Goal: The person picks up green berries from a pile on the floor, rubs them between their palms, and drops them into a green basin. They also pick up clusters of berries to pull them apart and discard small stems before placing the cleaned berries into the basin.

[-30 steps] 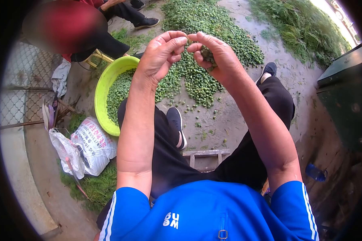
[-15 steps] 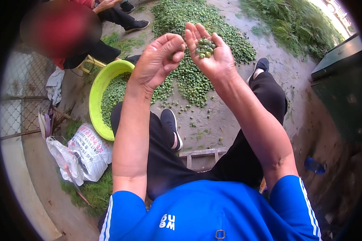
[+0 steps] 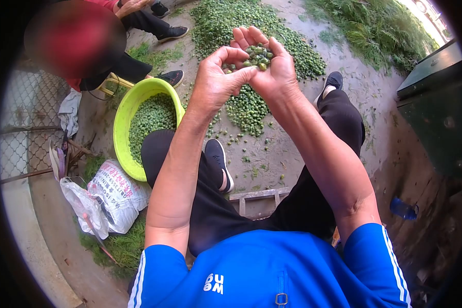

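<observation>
My right hand (image 3: 277, 69) is palm up and cupped around a small heap of round green fruits or cones (image 3: 257, 57); their exact kind I cannot make out. Against its edge rests my left hand (image 3: 218, 77), fingers curled and thumb reaching to the right palm. A few of the same green pieces show inside the left hand. Beneath both hands, a large pile of these green pieces (image 3: 249, 110) spreads over the ground. By my left knee stands a lime-yellow tub (image 3: 122, 131) partly filled with them.
A seated person in red (image 3: 74, 43) is at upper left. Feathery green branches (image 3: 369, 31) lie at upper right, near a dark green box (image 3: 436, 102). White sacks (image 3: 115, 190) sit at left, a blue bottle (image 3: 403, 209) at right. A wooden frame (image 3: 256, 197) shows between my legs.
My left hand has moved right and turned over to meet the right hand, its fingers now opened enough to show green pieces. The right hand stays nearly in place.
</observation>
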`<move>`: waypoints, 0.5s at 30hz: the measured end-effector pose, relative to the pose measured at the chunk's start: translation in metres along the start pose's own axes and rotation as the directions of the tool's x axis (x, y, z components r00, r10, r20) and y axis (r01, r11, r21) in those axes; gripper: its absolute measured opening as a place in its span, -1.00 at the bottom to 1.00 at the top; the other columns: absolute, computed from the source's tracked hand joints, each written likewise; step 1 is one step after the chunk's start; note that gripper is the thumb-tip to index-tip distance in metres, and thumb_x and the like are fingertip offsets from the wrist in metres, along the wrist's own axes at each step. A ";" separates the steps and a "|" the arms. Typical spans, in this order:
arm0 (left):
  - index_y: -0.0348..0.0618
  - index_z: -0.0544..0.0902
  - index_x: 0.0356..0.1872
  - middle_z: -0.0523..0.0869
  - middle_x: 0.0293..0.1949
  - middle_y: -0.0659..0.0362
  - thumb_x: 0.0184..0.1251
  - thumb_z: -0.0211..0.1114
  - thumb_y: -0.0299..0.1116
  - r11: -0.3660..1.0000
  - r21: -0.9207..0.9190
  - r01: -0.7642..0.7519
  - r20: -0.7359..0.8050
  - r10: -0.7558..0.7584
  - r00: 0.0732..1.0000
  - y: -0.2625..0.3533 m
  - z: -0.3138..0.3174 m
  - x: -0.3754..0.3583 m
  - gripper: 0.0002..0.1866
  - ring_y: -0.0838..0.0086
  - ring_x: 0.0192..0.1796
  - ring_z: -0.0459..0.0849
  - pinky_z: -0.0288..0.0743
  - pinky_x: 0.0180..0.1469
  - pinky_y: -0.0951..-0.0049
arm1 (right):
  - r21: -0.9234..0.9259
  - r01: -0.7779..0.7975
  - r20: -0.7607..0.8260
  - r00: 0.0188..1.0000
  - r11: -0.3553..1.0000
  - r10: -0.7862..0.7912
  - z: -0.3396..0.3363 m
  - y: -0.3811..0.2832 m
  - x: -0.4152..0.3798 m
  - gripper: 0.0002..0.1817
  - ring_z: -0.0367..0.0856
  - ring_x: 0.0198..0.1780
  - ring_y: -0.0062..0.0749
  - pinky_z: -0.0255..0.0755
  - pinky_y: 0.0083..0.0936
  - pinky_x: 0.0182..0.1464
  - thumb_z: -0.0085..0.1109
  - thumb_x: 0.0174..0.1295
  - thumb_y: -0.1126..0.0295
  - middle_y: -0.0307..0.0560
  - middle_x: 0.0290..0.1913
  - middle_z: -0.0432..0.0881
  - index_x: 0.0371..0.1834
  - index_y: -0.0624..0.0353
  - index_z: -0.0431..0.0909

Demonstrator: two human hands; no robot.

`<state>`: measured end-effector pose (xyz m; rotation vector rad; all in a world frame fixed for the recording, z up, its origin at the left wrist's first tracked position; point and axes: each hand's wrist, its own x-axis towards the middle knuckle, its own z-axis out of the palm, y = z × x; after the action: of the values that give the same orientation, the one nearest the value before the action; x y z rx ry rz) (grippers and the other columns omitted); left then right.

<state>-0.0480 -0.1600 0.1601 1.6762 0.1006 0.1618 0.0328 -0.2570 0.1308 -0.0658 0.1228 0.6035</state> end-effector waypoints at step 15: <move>-0.22 0.58 -0.02 0.54 -0.28 0.29 0.17 0.36 -0.47 0.985 0.152 -0.076 0.016 0.075 0.997 -0.003 0.002 0.002 -0.67 0.78 -0.52 0.42 0.28 -0.53 0.77 | -0.089 0.028 0.024 0.999 0.996 -0.026 0.001 0.002 -0.001 -0.53 0.51 0.19 -0.14 0.40 -0.17 0.23 -0.38 0.48 0.14 0.05 0.05 0.56 -0.01 0.27 0.48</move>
<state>-0.0458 -0.1612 0.1565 1.8347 0.0426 0.2067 0.0312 -0.2557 0.1319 -0.1468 0.0723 0.5823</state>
